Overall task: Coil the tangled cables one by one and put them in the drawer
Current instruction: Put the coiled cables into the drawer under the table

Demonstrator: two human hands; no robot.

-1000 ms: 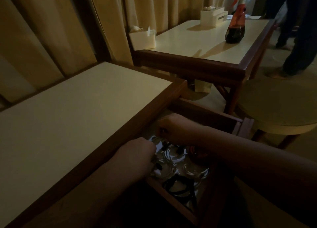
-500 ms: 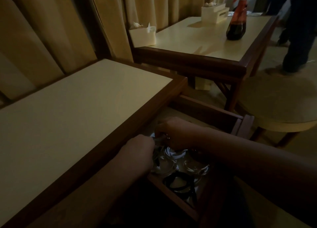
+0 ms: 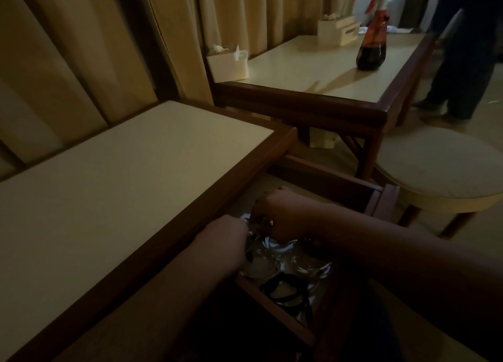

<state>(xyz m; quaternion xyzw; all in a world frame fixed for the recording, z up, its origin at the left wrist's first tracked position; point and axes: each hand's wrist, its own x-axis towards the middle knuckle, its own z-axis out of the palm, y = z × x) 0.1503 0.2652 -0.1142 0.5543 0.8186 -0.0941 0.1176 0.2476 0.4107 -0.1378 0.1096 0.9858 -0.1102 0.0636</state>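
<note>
Head view: right hand [image 3: 283,216] pinches white coiled cable [image 3: 272,245] at brown wooden drawer's [image 3: 275,307] left edge; left hand's [image 3: 223,239] grip can't tell. Risk: coil springs open, tangling w/ neighbours.

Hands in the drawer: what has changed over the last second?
The left hand and right hand have drawn closer together over the white cables at the back of the drawer. It is too dark to tell what they grip. The black coil and the open drawer stayed put.
</note>
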